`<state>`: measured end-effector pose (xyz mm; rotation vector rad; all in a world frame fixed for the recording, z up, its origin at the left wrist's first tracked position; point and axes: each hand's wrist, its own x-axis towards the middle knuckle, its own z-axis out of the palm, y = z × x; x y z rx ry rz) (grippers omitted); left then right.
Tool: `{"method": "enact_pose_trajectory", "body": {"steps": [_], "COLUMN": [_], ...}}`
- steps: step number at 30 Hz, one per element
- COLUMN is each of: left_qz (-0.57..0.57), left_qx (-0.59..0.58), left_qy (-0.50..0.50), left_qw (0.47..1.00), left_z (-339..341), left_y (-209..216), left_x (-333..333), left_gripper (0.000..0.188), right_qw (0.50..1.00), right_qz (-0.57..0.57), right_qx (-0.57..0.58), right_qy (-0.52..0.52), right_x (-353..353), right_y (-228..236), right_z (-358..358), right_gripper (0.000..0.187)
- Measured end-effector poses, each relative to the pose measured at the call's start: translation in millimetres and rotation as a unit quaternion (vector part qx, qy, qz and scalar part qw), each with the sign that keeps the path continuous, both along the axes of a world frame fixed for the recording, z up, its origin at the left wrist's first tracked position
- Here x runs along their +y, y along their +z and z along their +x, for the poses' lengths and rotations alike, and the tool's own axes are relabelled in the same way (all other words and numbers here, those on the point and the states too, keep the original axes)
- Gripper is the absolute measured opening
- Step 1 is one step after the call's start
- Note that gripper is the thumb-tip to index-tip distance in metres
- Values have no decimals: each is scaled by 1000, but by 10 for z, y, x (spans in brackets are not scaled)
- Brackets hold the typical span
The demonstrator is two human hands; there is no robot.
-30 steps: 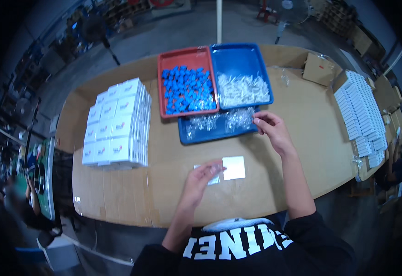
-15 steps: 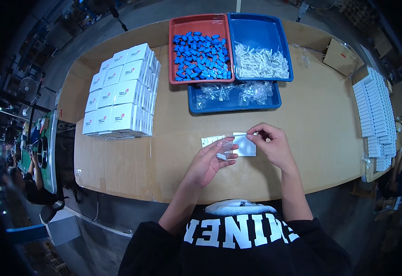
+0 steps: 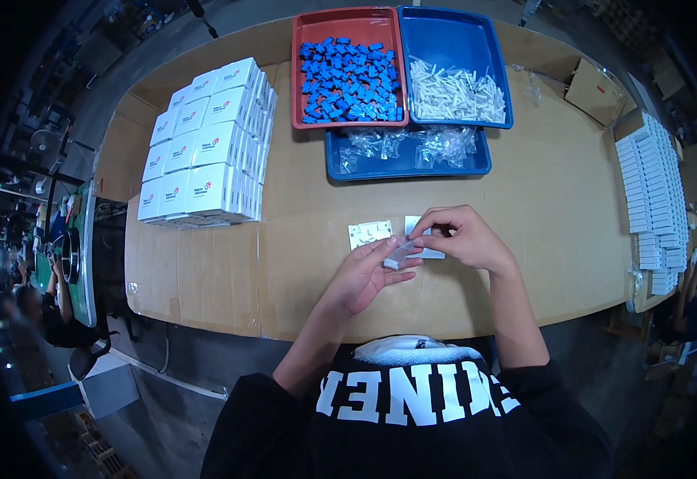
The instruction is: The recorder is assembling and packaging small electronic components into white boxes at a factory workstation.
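My left hand point(image 3: 362, 276) grips a small clear plastic bag point(image 3: 398, 255) between thumb and fingers, palm turned up. Something small and pale shows inside the bag, too unclear to name. From the right, my right hand point(image 3: 473, 239) pinches the bag's upper edge with thumb and forefinger. Just beyond my hands, a flat white piece point(image 3: 370, 232) with small dark marks or slots lies on the table. Beside it a plain white square point(image 3: 414, 226) is partly covered by my right hand. Whether these two are joined cannot be seen.
White boxes point(image 3: 209, 144) are stacked at the left. Across the table stand a red tray point(image 3: 297, 80) of blue parts, a blue tray point(image 3: 452, 32) of white sticks and a lower blue tray point(image 3: 412, 171) with clear bags. Narrow white boxes point(image 3: 652, 191) are piled far right.
My right hand has come left and closer to my left hand, drawing the bag's upper edge with it. The whole scene has shifted slightly upward in view.
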<state>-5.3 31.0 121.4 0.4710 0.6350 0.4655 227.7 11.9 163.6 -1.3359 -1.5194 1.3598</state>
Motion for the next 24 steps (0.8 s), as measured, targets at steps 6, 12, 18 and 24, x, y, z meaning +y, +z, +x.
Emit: {"method": "enact_pose_trajectory", "body": {"steps": [6,12,18,24], "left_qz": [-19,-19,-7,204], "left_qx": [1,1,3,97], "left_qy": [4,8,9,-21], "left_qw": [1000,1000,1000,974], "left_z": [-12,-41,-23,19], "left_y": [-107,-156,-106,-164], "left_x": [-10,-1,2,-81], "left_gripper": [37,37,43,41], "right_qw": [999,990,988,997], "right_qz": [-28,136,100,46], "right_qx": [-31,-27,-39,-27], "right_qy": [-1,31,106,48], "right_x": [13,28,5,36], "right_y": [-28,-128,-76,-32], "right_z": [-116,-199,-144,-31], "right_gripper": [10,12,14,12]}}
